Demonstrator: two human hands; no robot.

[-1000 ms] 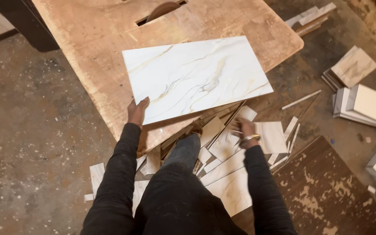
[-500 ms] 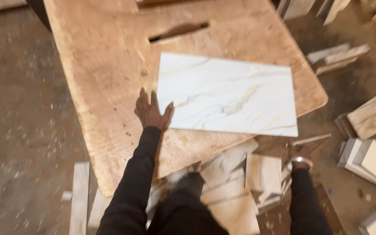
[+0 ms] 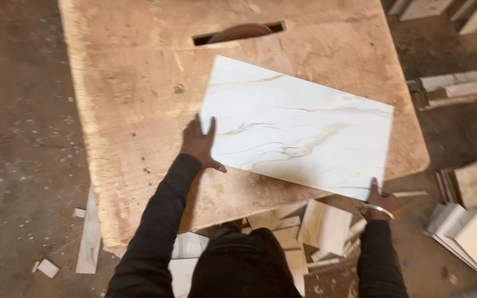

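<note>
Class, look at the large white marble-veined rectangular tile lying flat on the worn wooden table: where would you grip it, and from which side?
Probably at the near edges of the white veined tile. Its near right corner overhangs the wooden table, so fingers can curl underneath there, as the right hand does. The left hand steadies the near left corner from above.

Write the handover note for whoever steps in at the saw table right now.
Left hand: flat on the table, fingers against the tile's left edge.
Right hand: gripping the tile's near right corner, which overhangs the table edge.
Tile: white, veined, lying flat and skewed on the table, just short of the blade slot; blade visible in the slot.
Done: tile is on the table, uncut.
Left: no cut shows in it yet.
Offcuts lie on the floor below.
</note>
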